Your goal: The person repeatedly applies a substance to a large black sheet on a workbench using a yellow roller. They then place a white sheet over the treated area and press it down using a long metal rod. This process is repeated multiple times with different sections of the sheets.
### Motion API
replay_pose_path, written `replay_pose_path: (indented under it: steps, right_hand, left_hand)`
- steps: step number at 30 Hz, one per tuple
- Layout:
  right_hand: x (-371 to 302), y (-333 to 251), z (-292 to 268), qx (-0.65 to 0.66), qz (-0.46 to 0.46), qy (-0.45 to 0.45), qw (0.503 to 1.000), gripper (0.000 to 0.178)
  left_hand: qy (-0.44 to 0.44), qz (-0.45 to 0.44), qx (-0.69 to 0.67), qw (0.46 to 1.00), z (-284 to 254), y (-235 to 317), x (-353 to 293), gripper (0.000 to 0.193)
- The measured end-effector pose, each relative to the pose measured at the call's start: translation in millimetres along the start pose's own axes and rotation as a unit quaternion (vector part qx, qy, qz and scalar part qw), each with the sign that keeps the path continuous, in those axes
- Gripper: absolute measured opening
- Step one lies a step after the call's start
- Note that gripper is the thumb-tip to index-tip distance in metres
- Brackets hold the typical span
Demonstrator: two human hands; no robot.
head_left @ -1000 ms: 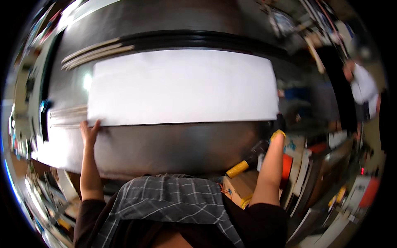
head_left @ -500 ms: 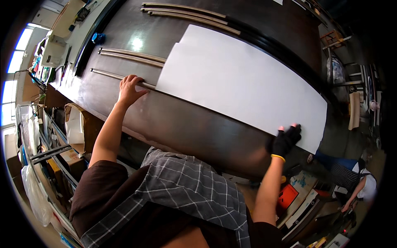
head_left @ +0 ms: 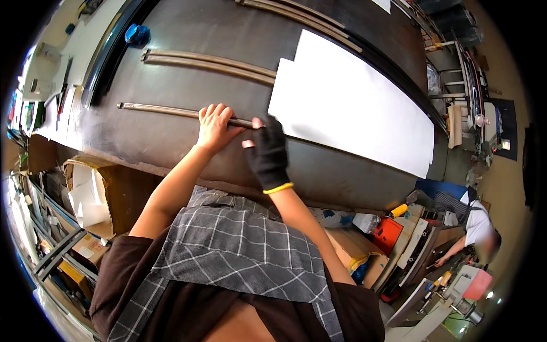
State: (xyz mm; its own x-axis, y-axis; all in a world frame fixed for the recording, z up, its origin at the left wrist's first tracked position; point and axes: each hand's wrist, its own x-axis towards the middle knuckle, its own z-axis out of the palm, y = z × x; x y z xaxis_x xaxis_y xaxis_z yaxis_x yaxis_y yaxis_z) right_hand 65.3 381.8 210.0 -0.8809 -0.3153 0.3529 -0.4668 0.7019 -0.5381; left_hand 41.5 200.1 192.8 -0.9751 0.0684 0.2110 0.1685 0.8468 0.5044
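Observation:
My bare left hand (head_left: 215,127) is closed over a slim metal bar (head_left: 162,109) that lies on a dark, smooth worktop (head_left: 188,85). My right hand (head_left: 269,151), in a black fingerless glove with a yellow cuff, is beside it at the bar's right part. Its thumb and forefinger are apart, the fingertip by the bar; slight blur hides whether they touch. Just right of that hand, a large white sheet (head_left: 353,102) with a stepped left edge lies flat. The bar's right end is hidden by the glove or the sheet.
Paired metal bars (head_left: 211,65) reach the sheet's left edge, and more bars (head_left: 302,20) lie farther back. A small blue object (head_left: 137,35) is at far left. Below the table's left side stands an open cardboard box (head_left: 108,194). At right, another person (head_left: 476,219) bends by machinery.
My right hand has left the sheet's right end and come across beside my left hand. My left hand is farther right along the bar. The view has shifted.

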Motion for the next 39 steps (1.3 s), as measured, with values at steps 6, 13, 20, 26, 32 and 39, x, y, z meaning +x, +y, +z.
replay_pose_path:
  steps: [6, 13, 20, 26, 32, 39]
  right_hand:
    - [19.9, -21.1, -1.6, -0.114, 0.055, -0.118, 0.985, 0.013]
    - [32.8, -58.8, 26.4, -0.151, 0.077, -0.206, 0.964, 0.015]
    - [38.4, -71.3, 13.4, -0.091, 0.065, -0.215, 0.970, 0.015]
    - [21.1, 22.0, 11.6, 0.036, 0.386, -0.027, 0.921, 0.026]
    - [-273.5, 378.6, -334.6, -0.517, 0.292, -0.001, 0.805, 0.016]
    - [-308.0, 221.7, -424.3, -0.301, 0.577, 0.303, 0.696, 0.037]
  left_hand:
    - [-0.026, -0.016, 0.002, 1.000, -49.4, -46.5, -42.2, 0.040]
    - [-0.042, -0.017, 0.003, 0.999, -71.0, -75.7, -57.9, 0.040]
    - [-0.034, -0.011, -0.008, 0.999, -69.1, -75.8, -58.2, 0.040]
    - [-0.021, -0.013, 0.041, 0.999, -82.9, -80.5, -74.4, 0.041]
    - [-0.049, -0.017, 0.021, 0.998, -102.7, -133.2, -112.2, 0.039]
    - [-0.042, 0.016, 0.116, 0.992, -106.9, -62.3, -100.3, 0.059]
